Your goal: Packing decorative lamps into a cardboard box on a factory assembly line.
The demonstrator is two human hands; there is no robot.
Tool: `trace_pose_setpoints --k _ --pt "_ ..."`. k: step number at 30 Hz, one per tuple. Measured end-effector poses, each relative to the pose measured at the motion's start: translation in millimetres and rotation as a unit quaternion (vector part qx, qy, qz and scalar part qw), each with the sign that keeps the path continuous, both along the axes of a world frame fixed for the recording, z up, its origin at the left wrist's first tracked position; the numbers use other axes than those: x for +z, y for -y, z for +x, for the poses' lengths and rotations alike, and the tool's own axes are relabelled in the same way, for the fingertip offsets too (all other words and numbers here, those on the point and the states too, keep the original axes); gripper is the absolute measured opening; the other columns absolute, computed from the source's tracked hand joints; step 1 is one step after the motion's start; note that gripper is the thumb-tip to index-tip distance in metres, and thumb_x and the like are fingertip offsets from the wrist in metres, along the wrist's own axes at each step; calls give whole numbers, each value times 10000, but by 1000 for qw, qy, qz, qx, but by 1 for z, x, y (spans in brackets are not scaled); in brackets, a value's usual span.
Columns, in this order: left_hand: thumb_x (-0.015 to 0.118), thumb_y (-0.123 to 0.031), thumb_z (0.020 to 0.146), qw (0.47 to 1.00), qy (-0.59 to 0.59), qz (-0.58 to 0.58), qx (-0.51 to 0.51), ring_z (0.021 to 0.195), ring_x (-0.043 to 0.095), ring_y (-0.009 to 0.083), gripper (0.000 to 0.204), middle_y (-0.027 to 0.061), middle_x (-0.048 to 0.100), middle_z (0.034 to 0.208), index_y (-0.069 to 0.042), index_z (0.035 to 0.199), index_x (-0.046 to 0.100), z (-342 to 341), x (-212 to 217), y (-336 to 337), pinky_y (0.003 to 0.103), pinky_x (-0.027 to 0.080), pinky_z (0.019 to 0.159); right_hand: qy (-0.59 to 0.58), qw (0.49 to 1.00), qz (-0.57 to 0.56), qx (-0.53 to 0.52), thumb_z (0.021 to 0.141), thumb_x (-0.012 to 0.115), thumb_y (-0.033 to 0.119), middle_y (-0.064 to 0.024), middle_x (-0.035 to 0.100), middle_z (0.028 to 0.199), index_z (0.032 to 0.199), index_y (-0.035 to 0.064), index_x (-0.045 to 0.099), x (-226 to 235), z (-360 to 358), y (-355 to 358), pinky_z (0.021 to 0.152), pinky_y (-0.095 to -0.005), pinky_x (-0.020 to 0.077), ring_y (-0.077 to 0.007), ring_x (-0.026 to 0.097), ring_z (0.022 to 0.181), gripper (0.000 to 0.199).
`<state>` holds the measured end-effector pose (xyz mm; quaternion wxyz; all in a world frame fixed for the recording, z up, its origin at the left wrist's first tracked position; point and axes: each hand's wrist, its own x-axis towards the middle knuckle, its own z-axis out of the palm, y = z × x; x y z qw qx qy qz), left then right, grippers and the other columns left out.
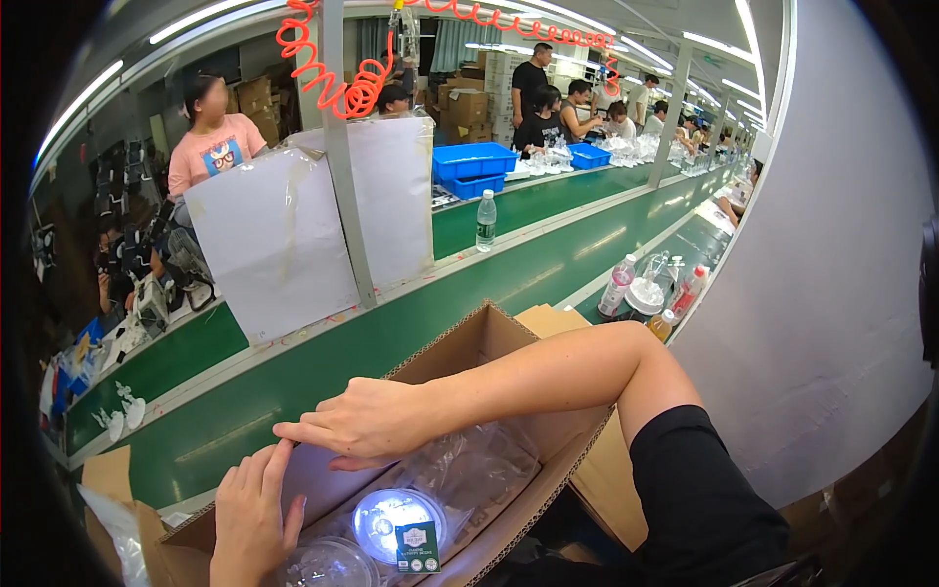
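Over an open cardboard box [577, 448], my two hands meet at the far left side, with the index fingertips touching. My left hand [252, 514] has its fingers stretched upward and the thumb apart, holding nothing that I can see. My right hand [367, 421] reaches across to the left, index finger extended and thumb below it, with nothing visible in it. Beneath them in the box lie a clear round container [386, 519] glowing white, with a green label card [418, 548] on it, and another clear round container [328, 564]. Crumpled clear plastic wrap [479, 465] lies beside them.
A green conveyor belt [323, 391] runs behind the box. Drink bottles [618, 284] stand at the right, and one water bottle [486, 220] stands across the belt. White panels [274, 235] and a metal post [342, 166] rise beyond. Several people work farther along near blue bins [474, 161].
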<state>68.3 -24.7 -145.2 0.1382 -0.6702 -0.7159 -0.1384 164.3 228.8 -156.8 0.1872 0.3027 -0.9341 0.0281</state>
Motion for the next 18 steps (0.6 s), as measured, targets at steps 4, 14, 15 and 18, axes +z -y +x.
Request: trace_pose_setpoints --k 4,14,15,18 --pt "754 -123 748 1000 2 -1 -1 1002 589 348 805 179 584 1267 13 1464 412 -1 0 0 447 466 809 -6 1000 -2 5 926 698 343 -53 621 980 1491 -10 386 0 0 -1 586 -334 509 -204 673 876 736" --pt "755 -123 750 1000 8 -1 -1 1011 593 351 809 179 583 1274 0 1471 409 -1 -1 1 451 469 813 9 1000 1 -2 930 698 349 -47 622 983 1490 3 386 1 0 -1 583 -333 511 -203 673 872 729" --pt "756 -123 748 1000 4 1 -2 1013 594 352 809 179 583 1275 1 1469 410 -2 -2 1 452 469 813 6 1000 2 -2 929 698 353 -47 623 986 1490 3 386 1 0 0 584 -333 514 -203 675 876 730" --pt "759 -123 746 1000 5 2 -3 1016 595 352 806 181 583 1276 5 1463 414 -1 -1 0 453 470 813 6 1000 7 -4 930 696 358 -48 627 993 1487 4 388 1 0 -1 588 -333 519 -204 679 885 728"
